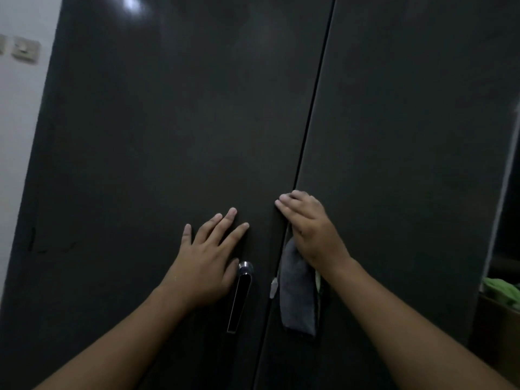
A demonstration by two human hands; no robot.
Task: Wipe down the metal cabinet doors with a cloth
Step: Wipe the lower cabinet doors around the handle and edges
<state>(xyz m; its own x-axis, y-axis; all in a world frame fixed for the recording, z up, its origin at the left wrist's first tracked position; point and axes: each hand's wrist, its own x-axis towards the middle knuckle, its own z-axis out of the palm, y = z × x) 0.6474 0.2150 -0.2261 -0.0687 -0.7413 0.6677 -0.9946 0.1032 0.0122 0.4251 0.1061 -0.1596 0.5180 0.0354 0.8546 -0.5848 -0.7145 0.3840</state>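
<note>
At lower centre, the left hand (206, 257) lies flat and empty on the left door (168, 122) while the right hand (312, 232) pins the grey cloth (297, 299) over the door seam (315, 108) with near-straight fingers (285, 205); gathering its dangling tail under the palm should wipe better.

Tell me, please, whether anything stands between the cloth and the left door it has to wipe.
Yes. The cloth hangs under the right hand at the seam; on the left door beside it, the metal handle is mounted and the left hand lies flat. Both would likely block a leftward wipe.
</note>
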